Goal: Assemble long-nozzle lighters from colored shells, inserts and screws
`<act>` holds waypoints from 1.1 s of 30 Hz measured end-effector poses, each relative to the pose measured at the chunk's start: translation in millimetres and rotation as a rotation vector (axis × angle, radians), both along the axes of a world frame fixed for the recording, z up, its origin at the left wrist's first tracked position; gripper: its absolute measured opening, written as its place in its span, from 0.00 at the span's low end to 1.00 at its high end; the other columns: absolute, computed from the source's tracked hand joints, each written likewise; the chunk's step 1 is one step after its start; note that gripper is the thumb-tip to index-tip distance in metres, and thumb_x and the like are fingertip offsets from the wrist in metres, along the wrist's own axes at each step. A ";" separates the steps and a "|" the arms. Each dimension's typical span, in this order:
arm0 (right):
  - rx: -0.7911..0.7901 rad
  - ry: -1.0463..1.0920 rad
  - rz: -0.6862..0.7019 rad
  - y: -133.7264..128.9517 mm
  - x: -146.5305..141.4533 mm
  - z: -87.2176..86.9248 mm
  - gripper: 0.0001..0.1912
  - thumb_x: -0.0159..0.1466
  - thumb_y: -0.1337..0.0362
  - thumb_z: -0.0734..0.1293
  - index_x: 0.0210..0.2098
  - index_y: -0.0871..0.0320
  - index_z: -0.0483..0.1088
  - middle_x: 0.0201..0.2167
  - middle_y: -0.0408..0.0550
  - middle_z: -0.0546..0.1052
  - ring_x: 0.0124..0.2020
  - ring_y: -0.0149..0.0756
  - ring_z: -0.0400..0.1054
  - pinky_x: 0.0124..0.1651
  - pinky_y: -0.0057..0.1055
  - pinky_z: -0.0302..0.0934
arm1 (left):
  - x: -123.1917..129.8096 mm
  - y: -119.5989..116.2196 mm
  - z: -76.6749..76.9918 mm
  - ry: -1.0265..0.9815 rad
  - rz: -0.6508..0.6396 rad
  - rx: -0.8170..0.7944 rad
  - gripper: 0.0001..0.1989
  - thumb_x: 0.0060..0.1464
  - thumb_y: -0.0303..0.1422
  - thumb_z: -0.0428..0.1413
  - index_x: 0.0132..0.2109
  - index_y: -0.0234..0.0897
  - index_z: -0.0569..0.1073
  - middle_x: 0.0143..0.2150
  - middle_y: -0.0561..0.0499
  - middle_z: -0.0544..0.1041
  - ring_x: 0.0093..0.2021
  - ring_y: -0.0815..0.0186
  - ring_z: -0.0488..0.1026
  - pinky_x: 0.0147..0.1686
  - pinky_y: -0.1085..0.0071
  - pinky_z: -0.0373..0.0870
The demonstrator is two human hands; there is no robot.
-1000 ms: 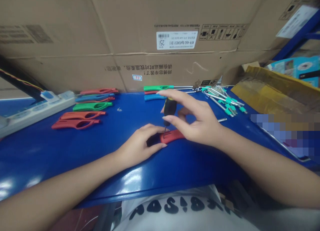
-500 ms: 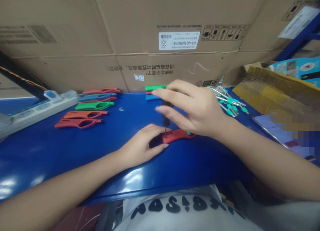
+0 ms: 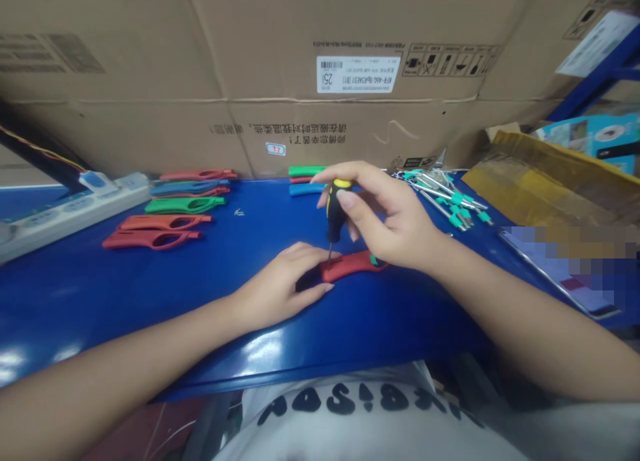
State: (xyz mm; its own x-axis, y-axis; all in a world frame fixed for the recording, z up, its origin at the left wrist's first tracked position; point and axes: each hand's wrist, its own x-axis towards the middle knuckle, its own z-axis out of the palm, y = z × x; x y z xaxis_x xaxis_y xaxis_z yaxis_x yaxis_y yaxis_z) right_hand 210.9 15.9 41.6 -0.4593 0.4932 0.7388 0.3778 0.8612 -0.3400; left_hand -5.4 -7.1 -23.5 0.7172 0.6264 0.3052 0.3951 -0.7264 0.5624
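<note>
Pinching red handle (image 3: 350, 266) flat on bench (image 3: 250, 248) with left hand (image 3: 280, 282), presumably against twisting. Grasping screwdriver (image 3: 334, 218) near-upright in fingers (image 3: 364, 216) of right hand (image 3: 400, 226), tip down at handle's end, likely for straight pressure.

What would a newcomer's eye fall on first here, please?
Probably the right hand at the centre, holding a black-and-yellow screwdriver with its tip at a red handle, whose end the left hand grips. Next, perhaps, the coloured handles near the white power strip at left. Behind stands printed cardboard.
</note>
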 end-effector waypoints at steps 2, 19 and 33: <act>0.105 0.003 -0.034 2.3 2.4 -1.7 0.14 0.71 0.55 0.65 0.48 0.58 0.73 0.39 0.48 0.79 0.36 0.32 0.75 0.42 0.30 0.70 | -0.2 0.1 -0.5 0.002 0.012 0.006 0.19 0.64 0.34 0.58 0.60 0.40 0.70 0.55 0.44 0.77 0.55 0.57 0.72 0.57 0.56 0.70; -0.077 -0.071 0.088 -5.1 10.8 7.1 0.21 0.76 0.59 0.54 0.65 0.52 0.64 0.52 0.47 0.78 0.33 0.27 0.74 0.36 0.27 0.72 | -1.6 1.4 -4.3 -0.009 0.011 0.008 0.20 0.63 0.33 0.59 0.61 0.41 0.70 0.55 0.45 0.78 0.54 0.58 0.73 0.57 0.57 0.70; 0.195 0.012 -0.025 -3.9 7.3 -4.2 0.15 0.67 0.58 0.70 0.50 0.59 0.74 0.42 0.49 0.81 0.35 0.31 0.76 0.39 0.27 0.71 | -0.6 1.5 -3.8 -0.048 -0.015 0.018 0.16 0.64 0.32 0.58 0.58 0.39 0.73 0.52 0.46 0.79 0.53 0.59 0.74 0.56 0.59 0.70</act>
